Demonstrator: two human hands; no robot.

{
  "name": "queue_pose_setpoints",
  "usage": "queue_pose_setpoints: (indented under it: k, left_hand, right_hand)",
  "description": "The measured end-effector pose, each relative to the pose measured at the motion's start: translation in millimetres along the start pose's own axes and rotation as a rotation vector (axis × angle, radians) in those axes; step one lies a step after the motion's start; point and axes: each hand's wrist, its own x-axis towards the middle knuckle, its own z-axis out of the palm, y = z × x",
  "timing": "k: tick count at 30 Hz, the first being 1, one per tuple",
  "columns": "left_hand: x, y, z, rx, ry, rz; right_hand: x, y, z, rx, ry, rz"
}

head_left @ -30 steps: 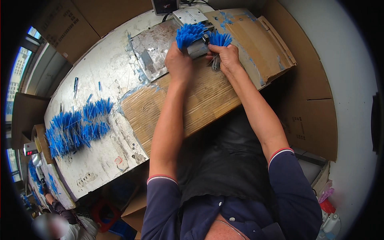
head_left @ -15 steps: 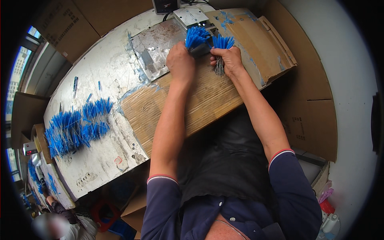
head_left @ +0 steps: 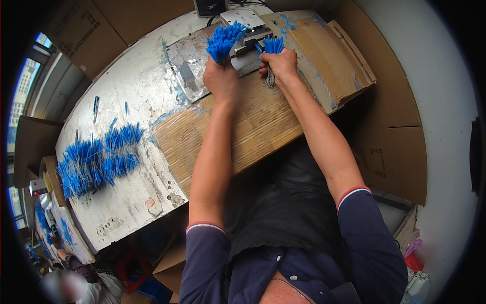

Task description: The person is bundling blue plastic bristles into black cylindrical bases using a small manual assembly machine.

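My left hand (head_left: 221,78) is closed round a thick bunch of blue-tipped wires (head_left: 224,41), tips pointing up and away from me. Beside it, my right hand (head_left: 283,63) grips a smaller bunch of blue-tipped wires (head_left: 273,45); thin silvery ends hang below the fist. Just beyond and between the two bunches sits a small metal fixture (head_left: 252,38). Under my hands lie a worn metal plate (head_left: 190,55) and a tape-covered cardboard sheet (head_left: 212,131).
A large pile of blue-tipped wires (head_left: 98,157) lies on the white worktable (head_left: 152,177) at left, with a dark pen-like tool (head_left: 95,107) behind it. Cardboard (head_left: 324,55) covers the table's right part. A dark box-shaped device (head_left: 211,7) stands at the back. Another person (head_left: 91,283) is at lower left.
My left hand has turned upright and its bunch has moved left and away from me, uncovering more of the fixture. My right hand with its bunch has shifted slightly left and farther away.
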Motion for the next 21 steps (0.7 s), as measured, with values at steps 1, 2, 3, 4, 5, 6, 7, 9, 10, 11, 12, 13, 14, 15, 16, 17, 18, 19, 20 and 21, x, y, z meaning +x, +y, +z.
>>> queue_pose_setpoints:
  k: [1, 2, 3, 4, 5, 6, 7, 9, 10, 11, 12, 13, 14, 15, 16, 17, 18, 19, 20, 21]
  left_hand:
    - [-0.2, 1.8, -0.2, 0.0, -0.001, -0.01]
    - [0.2, 1.9, -0.4, 0.0, -0.001, -0.011]
    - [1.0, 2.2, -0.2, 0.043, 0.022, 0.033]
    - [1.4, 2.5, -0.2, 0.086, 0.044, 0.078]
    - [1.6, 1.6, -0.3, 0.085, 0.044, 0.078]
    - [1.7, 0.8, -0.6, 0.103, 0.022, 0.125]
    - [1.7, 0.3, -0.6, 0.12, -0.001, 0.172]
    - [0.0, 4.9, -0.7, 0.091, -0.023, 0.191]
    - [-1.1, 7.2, -0.7, 0.065, -0.045, 0.209]
    - [-1.8, 7.1, -1.7, 0.066, -0.043, 0.21]
    - [-2.4, 6.9, -2.6, 0.083, -0.095, 0.183]
    - [-3.0, 6.5, -3.3, 0.099, -0.148, 0.155]
    - [-3.6, 9.4, -3.0, 0.098, -0.149, 0.155]
    - [-3.8, 12.2, -2.3, 0.102, -0.151, 0.164]
    - [-3.8, 14.7, -2.0, 0.106, -0.154, 0.174]
    - [-3.7, 13.4, -1.7, 0.107, -0.154, 0.173]
    - [-3.1, 12.1, -1.2, 0.102, -0.156, 0.171]
    - [-2.9, 10.9, -0.8, 0.098, -0.158, 0.17]
    - [-3.1, 10.9, -0.5, 0.098, -0.159, 0.168]
    - [-3.3, 11.0, -0.1, 0.103, -0.155, 0.172]
  right_hand:
    - [0.4, -0.1, 0.1, 0.001, 0.006, -0.001]
    - [-0.3, -0.4, 0.9, 0.002, 0.011, -0.002]
    - [-1.0, -0.7, 1.6, 0.001, 0.011, -0.002]
    - [-1.7, -1.2, 2.2, 0.016, 0.016, -0.01]
    - [-1.7, -1.2, 2.1, 0.032, 0.021, -0.019]
    - [-2.3, -1.1, 1.5, 0.032, 0.022, -0.02]
    - [-3.6, -0.7, 0.5, 0.084, 0.006, -0.012]
    - [-3.6, 1.4, -3.8, 0.136, -0.009, -0.007]
    - [-3.8, 2.3, -7.3, 0.187, -0.033, -0.008]
    - [-5.5, 2.1, -8.8, 0.239, -0.062, -0.007]
    - [-7.9, 2.4, -11.2, 0.24, -0.064, -0.007]
    - [-11.0, 3.3, -13.9, 0.28, -0.119, 0.011]
    - [-12.5, 3.8, -17.3, 0.319, -0.17, 0.028]
    - [-12.6, 6.2, -19.2, 0.319, -0.169, 0.027]
    - [-12.8, 9.9, -20.6, 0.347, -0.178, -0.021]
    - [-14.1, 11.5, -20.5, 0.376, -0.189, -0.068]
    - [-14.3, 12.1, -20.5, 0.376, -0.189, -0.067]
    - [-14.2, 12.4, -20.6, 0.341, -0.172, -0.06]
    - [-14.4, 11.7, -20.5, 0.306, -0.155, -0.053]
    - [-14.5, 10.6, -20.9, 0.306, -0.154, -0.052]
